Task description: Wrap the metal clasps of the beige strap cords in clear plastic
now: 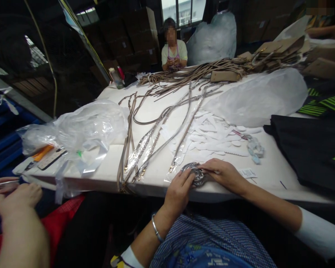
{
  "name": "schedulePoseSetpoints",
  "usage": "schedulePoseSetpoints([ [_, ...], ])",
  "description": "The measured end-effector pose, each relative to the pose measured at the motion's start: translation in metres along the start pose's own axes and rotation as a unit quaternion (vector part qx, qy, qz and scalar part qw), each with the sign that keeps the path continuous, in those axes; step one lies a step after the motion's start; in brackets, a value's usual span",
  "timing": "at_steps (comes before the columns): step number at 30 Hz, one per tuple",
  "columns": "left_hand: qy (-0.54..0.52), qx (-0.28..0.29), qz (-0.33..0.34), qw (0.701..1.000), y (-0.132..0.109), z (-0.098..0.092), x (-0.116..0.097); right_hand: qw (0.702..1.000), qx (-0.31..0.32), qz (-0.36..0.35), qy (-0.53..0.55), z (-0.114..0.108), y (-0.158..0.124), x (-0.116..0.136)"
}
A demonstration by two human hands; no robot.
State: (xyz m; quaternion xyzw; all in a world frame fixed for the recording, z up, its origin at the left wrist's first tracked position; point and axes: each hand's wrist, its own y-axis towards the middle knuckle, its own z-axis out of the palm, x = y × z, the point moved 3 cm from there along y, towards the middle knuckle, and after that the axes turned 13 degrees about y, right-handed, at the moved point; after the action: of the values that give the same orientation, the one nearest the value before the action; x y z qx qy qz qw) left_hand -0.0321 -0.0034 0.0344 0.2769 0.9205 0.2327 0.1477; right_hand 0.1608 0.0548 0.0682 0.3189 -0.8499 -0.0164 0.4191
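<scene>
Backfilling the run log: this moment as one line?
left hand: touching coiled bundle; right hand: touching same bundle; place: white table front edge

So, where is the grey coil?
The grey coil lies right of centre in the head view, by the table's near edge, between left hand and right hand.

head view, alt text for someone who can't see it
A person's left hand and right hand hold a coiled grey bundle at the near edge of a white table. Brown straps, plastic bags and white scraps lie beyond; a co-worker is opposite.
</scene>
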Motion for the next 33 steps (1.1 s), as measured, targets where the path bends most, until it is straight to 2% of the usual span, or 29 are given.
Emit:
schedulePoseSetpoints([
  [7, -0.020, -0.002, -0.005, 1.000, 0.005, -0.006, -0.001, 0.999, -0.008, 0.036, 0.027, 0.005, 0.009, 0.001],
  [14, -0.003, 0.023, -0.001, 1.000, 0.004, -0.002, 0.002, 0.996, 0.071, -0.001, 0.048, 0.007, -0.001, -0.006],
  [19, -0.031, 0.018, -0.009, 0.999, 0.009, -0.009, 0.003, 1.000, 0.014, 0.016, 0.015, 0.020, -0.012, -0.008],
  [23, -0.047, 0.044, -0.010, 0.998, 0.010, -0.014, 0.003, 1.000, -0.013, -0.019, -0.003, 0.020, -0.015, -0.001],
  [28, -0.057, 0.049, -0.112, 0.991, -0.002, -0.014, 0.009, 0.998, -0.053, -0.013, -0.018, 0.012, -0.027, 0.004],
  [33, -0.125, 0.068, -0.153, 0.978, -0.003, -0.021, 0.015, 0.990, -0.131, 0.043, 0.036, 0.009, -0.033, 0.011],
])
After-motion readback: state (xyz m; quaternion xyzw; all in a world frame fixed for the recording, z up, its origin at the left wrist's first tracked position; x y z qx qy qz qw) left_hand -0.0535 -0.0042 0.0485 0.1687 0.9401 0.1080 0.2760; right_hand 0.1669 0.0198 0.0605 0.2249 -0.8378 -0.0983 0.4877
